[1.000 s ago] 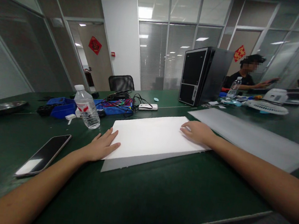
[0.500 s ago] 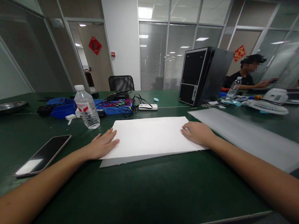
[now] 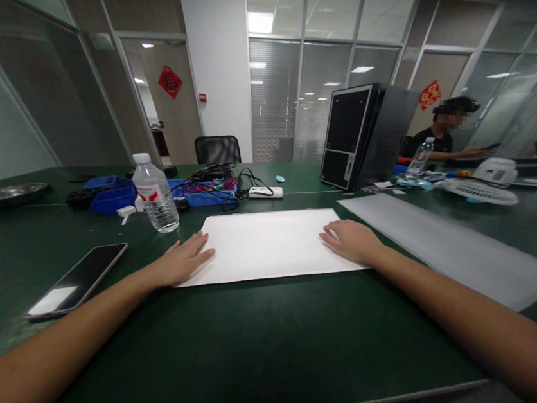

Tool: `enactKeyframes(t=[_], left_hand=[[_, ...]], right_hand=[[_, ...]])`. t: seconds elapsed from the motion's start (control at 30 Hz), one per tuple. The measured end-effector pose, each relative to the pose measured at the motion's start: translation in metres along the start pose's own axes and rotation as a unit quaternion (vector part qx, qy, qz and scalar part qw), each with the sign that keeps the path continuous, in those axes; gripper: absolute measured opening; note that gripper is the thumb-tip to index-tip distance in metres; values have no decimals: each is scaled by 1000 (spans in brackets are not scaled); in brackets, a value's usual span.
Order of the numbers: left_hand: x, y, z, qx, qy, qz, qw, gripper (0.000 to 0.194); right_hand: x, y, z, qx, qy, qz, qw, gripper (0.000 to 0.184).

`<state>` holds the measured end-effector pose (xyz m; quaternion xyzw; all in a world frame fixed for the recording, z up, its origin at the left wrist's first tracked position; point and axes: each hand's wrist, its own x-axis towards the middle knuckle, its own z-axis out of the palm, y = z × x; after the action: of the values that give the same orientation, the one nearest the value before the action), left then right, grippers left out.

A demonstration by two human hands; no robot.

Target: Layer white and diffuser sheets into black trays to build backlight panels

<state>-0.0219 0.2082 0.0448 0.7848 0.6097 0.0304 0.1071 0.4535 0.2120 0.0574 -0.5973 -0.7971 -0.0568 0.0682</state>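
Note:
A white sheet of paper (image 3: 263,246) lies on the green table in front of me. My left hand (image 3: 182,259) rests flat on its left end, fingers stretched out and thumb apart. On the right end lies my right hand (image 3: 351,240), fingers extended over the paper and pointing left. Neither hand grips anything. Beyond my right forearm a translucent whitish sheet (image 3: 456,252) is spread on the table.
A phone (image 3: 78,280) lies left of my left forearm. Behind the paper stand a water bottle (image 3: 155,195) and a blue tray (image 3: 201,197) of wires. A black computer tower (image 3: 367,138) is farther back. At back right, a person (image 3: 443,134) sits near fan parts (image 3: 480,190).
The translucent strip that showed under the paper's near edge is out of sight, and that edge now lies against the table. My right hand has shifted slightly left.

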Motion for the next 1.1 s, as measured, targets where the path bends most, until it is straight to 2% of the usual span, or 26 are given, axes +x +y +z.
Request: enactKeyframes(t=[0.23, 0.47, 0.8, 0.97, 1.1], left_hand=[[-2, 4, -3, 2, -4, -5, 1000, 98], [2, -6, 4, 4, 10, 13, 1000, 97], [-1, -2, 1, 8, -12, 7, 1000, 104], [-9, 5, -6, 15, -34, 23, 999, 110], [-21, 8, -19, 41, -78, 69, 994, 120]], right_hand=[[0, 1, -1, 1, 0, -9, 1000, 65], [-2, -5, -5, -6, -9, -14, 1000, 60], [-3, -12, -9, -9, -16, 3, 1000, 57], [-4, -13, -9, -11, -15, 8, 1000, 57], [-4, -14, -9, -11, -10, 11, 1000, 57]])
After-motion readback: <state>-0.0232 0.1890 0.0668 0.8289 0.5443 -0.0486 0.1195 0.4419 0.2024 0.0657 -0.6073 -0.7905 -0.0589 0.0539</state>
